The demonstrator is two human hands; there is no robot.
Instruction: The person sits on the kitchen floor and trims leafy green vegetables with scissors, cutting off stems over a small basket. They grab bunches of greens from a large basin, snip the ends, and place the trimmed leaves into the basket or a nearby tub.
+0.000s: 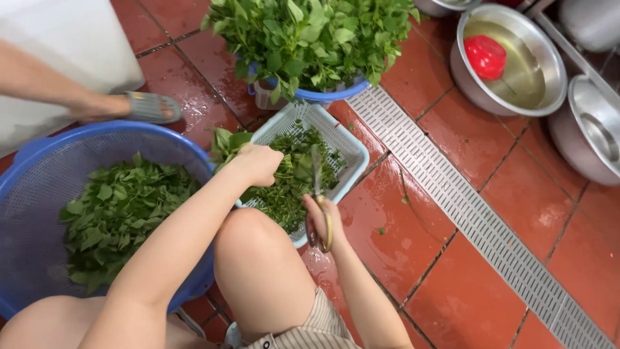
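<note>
My left hand [259, 163] is closed around a bunch of leafy green stems [227, 143], held over a pale blue square basket [352, 147] with cut greens inside. My right hand [321, 223] grips scissors [318, 187], the blades pointing up toward the bunch above that basket. My bare knee [252, 245] sits between my arms.
A large blue round colander [39, 161] of picked leaves stands at the left. A blue tub [323, 95] piled with leafy greens is at the top. Steel basins [549, 71], one holding water and a red bowl [485, 56], stand at the right beyond a floor drain grate [465, 207]. Another person's sandalled foot [145, 108] rests on the wet red tiles.
</note>
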